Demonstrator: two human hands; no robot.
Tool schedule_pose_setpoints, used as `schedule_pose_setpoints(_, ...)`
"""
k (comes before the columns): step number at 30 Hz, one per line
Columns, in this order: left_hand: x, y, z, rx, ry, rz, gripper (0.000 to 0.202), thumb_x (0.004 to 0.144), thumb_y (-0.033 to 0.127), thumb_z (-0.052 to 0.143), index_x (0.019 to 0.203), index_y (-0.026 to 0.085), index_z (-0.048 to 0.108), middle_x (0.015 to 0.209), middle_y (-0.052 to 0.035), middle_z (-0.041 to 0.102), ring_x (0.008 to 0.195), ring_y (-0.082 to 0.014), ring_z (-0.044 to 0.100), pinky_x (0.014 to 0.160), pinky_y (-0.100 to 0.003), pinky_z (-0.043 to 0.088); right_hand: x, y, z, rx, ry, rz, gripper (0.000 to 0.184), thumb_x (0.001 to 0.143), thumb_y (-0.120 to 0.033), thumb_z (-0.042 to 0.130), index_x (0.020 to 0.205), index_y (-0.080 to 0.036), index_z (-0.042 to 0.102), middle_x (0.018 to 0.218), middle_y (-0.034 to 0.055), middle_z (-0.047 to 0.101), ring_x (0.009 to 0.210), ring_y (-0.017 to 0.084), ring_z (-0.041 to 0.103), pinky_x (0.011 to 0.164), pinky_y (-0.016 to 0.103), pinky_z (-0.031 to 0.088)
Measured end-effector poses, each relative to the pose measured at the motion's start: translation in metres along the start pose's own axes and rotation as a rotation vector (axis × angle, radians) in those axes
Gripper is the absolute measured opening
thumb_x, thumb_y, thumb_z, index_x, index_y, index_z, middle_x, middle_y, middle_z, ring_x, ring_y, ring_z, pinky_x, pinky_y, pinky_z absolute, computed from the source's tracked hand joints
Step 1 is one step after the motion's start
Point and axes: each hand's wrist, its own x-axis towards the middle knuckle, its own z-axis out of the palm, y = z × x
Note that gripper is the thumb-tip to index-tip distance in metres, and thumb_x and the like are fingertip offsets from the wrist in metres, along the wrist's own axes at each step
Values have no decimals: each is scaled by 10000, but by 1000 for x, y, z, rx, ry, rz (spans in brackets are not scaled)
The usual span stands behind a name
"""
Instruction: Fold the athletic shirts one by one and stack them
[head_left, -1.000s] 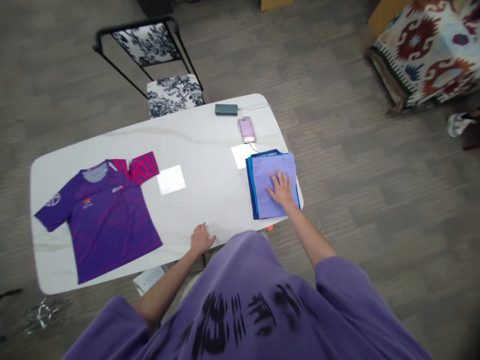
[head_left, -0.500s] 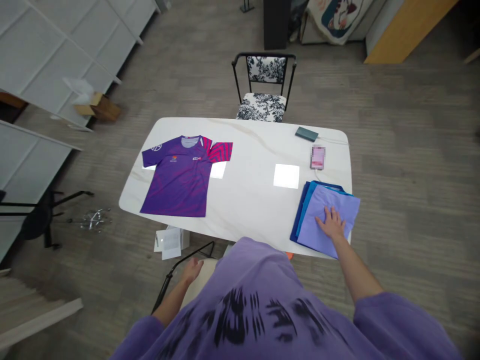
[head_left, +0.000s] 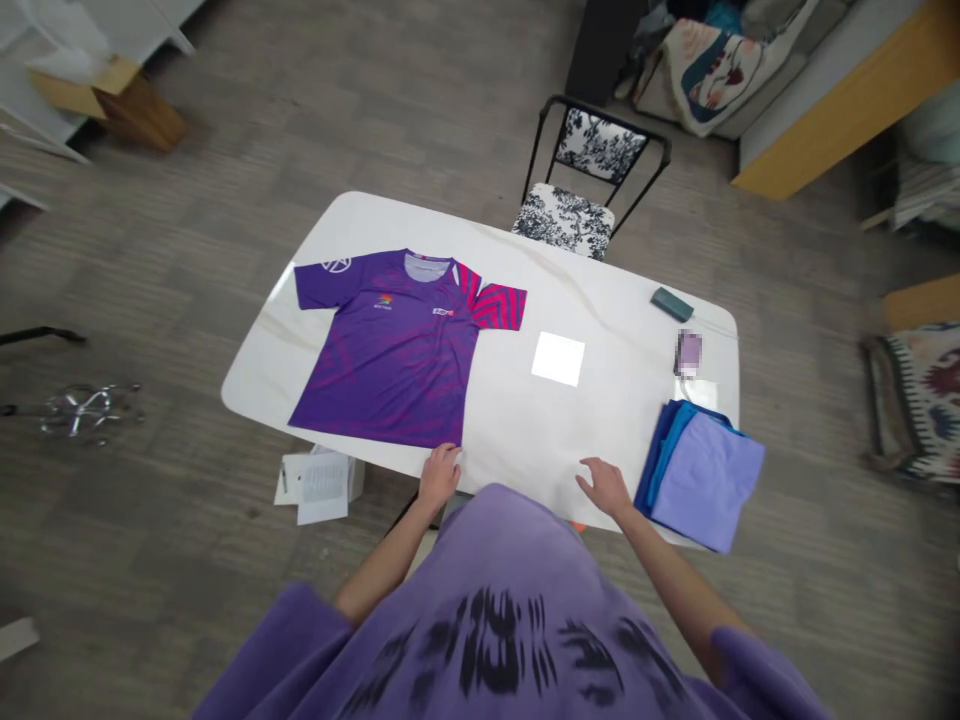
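So the jersey (head_left: 405, 350) lies flat on the desk (head_left: 615, 330), spread out. Left hand (head_left: 439, 474) sits right at the jersey's bottom hem corner, fingers loose, gripping nothing. Right hand (head_left: 606, 487) is open and flat on the desk, between the jersey and the folded pile (head_left: 705, 475), just beside the pile

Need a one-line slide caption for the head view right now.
Left hand touches the hem of the purple jersey; right hand rests on the white table beside folded cloths.
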Motion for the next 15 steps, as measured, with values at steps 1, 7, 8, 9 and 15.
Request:
schedule_pose_setpoints(1,2,-7,-3,-1,-11,14,564,1061,187,520,1620,167,583,1699,-152,521,1585,-293,406,1353,-397,290,25,-31,-8,-17,-47,-46,442,1056,-455,553,1430,-320,746,1438,118,810,1347,372,773,1206,589,583)
schedule_pose_setpoints(7,-6,-35,-8,13,-103,29,744,1057,231,466,1793,138,404,1912,-176,284,1791,-326,142,1432,-496,195,239,-166,-65,-49,-79,-140,614,1139,-457,515,1690,-192,558,1724,171,600,1440,355,710,1296,490,519)
schedule_pose_setpoints(8,-7,-38,-8,20,-123,31,769,1043,242,485,1802,149,399,1922,-173,268,1802,-337,124,1439,-514,188,276,-181,-75,-48,-64,-137,662,1150,-456,486,1739,-155,491,1774,184,542,1491,355,673,1314,477,505)
schedule_pose_setpoints(9,-7,-40,-7,29,-143,30,794,1032,252,501,1813,168,390,1929,-167,259,1810,-347,109,1444,-534,179,312,-195,-84,-47,-50,-137,707,1156,-453,471,1778,-120,425,1826,190,472,1568,351,607,1346,461,474)
schedule_pose_setpoints(15,4,-46,-8,77,-217,-11,882,1000,285,535,1859,273,338,1946,-133,232,1822,-374,109,1438,-622,191,446,-233,-110,-51,-93,-33,898,1158,-510,449,1881,-87,127,1978,144,76,1817,373,167,1487,526,248)
